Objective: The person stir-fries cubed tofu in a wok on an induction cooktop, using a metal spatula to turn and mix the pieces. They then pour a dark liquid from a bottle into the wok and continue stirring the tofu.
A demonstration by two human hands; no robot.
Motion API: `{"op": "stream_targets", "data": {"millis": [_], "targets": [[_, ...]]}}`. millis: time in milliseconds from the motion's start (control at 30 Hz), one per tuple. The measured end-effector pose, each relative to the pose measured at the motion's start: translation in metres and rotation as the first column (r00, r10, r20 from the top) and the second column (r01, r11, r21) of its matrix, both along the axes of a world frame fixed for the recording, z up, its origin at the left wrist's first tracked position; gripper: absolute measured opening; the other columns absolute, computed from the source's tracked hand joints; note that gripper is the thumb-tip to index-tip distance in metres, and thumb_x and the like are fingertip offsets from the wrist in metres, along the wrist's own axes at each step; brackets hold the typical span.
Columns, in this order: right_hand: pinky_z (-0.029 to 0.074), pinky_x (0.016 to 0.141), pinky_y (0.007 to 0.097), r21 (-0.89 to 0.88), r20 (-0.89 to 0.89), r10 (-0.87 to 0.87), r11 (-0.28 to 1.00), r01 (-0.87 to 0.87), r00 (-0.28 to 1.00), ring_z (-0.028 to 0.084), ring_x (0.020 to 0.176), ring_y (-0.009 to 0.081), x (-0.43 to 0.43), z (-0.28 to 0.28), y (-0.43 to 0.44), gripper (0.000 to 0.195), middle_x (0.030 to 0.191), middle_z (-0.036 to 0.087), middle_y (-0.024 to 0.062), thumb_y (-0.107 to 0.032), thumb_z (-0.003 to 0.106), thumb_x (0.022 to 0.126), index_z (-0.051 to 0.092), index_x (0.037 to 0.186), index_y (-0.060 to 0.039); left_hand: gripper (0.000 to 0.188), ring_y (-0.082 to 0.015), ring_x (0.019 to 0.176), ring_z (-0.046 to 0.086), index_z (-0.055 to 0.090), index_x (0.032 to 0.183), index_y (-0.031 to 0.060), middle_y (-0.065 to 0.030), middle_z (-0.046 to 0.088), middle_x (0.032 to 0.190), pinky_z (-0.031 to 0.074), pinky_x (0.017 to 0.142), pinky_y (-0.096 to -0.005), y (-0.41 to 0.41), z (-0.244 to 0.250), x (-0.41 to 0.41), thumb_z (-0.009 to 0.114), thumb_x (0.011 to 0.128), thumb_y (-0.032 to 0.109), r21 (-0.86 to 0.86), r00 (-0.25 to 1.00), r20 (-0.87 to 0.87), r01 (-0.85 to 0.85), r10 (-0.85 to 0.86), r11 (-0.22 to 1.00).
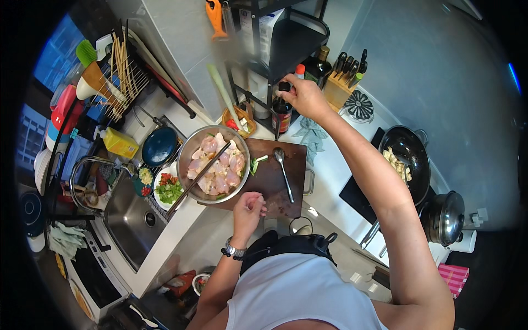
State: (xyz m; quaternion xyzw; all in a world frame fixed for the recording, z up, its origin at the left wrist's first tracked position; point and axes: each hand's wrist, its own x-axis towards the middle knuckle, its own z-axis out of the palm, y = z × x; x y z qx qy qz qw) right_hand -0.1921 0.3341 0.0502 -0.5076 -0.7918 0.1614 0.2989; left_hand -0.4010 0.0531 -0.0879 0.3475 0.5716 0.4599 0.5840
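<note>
At the back, my right hand [303, 94] has its thumb and fingers on the black cap of a dark sauce bottle [282, 113] with a red label. The bottle stands upright by the black rack. My left hand [249, 208] hovers at the near edge of a brown cutting board [272, 185], its fingers loosely curled and no object visible in it. Beyond it, a steel bowl [180, 165] holds raw chicken pieces [218, 165]. Dark chopsticks [197, 181] lie across this bowl. A metal spoon [284, 173] and cut scallion [256, 164] rest on the board.
Left of the bowl are a plate of chopped peppers [169, 189] and a sink [136, 218]. To the right, a wok [418, 165] with pale food sits near a lidded pot [445, 218]. A knife block [340, 88] and a black shelf rack [297, 41] stand behind.
</note>
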Motion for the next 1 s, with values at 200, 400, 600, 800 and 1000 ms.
{"op": "stream_targets", "data": {"millis": [200, 400, 600, 800, 1000], "targets": [[0.051, 0.073, 0.0501, 0.163, 0.086, -0.007, 0.987, -0.008, 0.996, 0.067, 0.083, 0.0402, 0.009, -0.008, 0.003, 0.034, 0.083, 0.067, 0.02, -0.027, 0.073, 0.094, 0.061, 0.116, -0.0038, 0.012, -0.0105, 0.075, 0.066, 0.062, 0.113, 0.0032, -0.0051, 0.068, 0.091, 0.055, 0.062, -0.024, 0.027, 0.007, 0.017, 0.064, 0.102, 0.009, 0.036, 0.995, -0.008, 0.102, -0.101, 0.994], [0.051, 0.071, 0.0463, 0.083, 0.099, -0.122, 0.99, 0.114, 0.987, 0.067, 0.078, 0.0356, 0.042, 0.007, -0.013, 0.034, 0.082, 0.067, 0.0177, -0.03, 0.072, 0.095, 0.062, 0.114, -0.0034, 0.013, -0.0103, 0.074, 0.066, 0.062, 0.113, 0.0026, -0.0051, 0.068, 0.091, 0.055, 0.061, -0.0241, 0.045, 0.01, 0.024, 0.064, 0.102, 0.009, 0.082, 0.991, -0.037, 0.131, -0.129, 0.988], [0.052, 0.074, 0.0486, 0.123, 0.149, -0.118, 0.987, 0.1, 0.982, 0.068, 0.082, 0.0417, 0.063, 0.034, -0.034, 0.038, 0.082, 0.068, 0.0224, -0.03, 0.073, 0.094, 0.061, 0.111, 0.0023, 0.017, -0.0112, 0.078, 0.067, 0.061, 0.116, 0.0019, -0.0067, 0.068, 0.096, 0.057, 0.066, -0.0242, 0.053, 0.006, 0.028, 0.065, 0.1, 0.008, 0.07, 0.985, -0.049, 0.167, -0.163, 0.984], [0.051, 0.071, 0.0479, -0.027, 0.146, -0.088, 0.995, 0.092, 0.985, 0.066, 0.077, 0.0415, 0.071, 0.059, -0.074, 0.038, 0.076, 0.066, 0.0218, -0.028, 0.073, 0.094, 0.06, 0.113, 0.0018, 0.055, -0.021, 0.099, 0.068, 0.055, 0.129, 0.0004, -0.0123, 0.068, 0.11, 0.059, 0.081, -0.0315, 0.097, 0.022, 0.068, 0.085, 0.086, 0.017, 0.45, 0.91, -0.415, 0.221, -0.016, 0.865], [0.049, 0.057, 0.0441, -0.003, 0.052, 0.011, 1.0, -0.011, 0.999, 0.066, 0.065, 0.0379, 0.067, 0.102, -0.133, 0.034, 0.065, 0.062, 0.0172, -0.025, 0.076, 0.093, 0.059, 0.11, -0.001, 0.103, -0.0276, 0.121, 0.061, 0.038, 0.148, 0.0003, -0.019, 0.058, 0.136, 0.05, 0.103, -0.0386, 0.159, 0.056, 0.102, 0.098, 0.069, 0.028, 0.546, 0.891, -0.264, 0.454, -0.37, 0.704]]}}
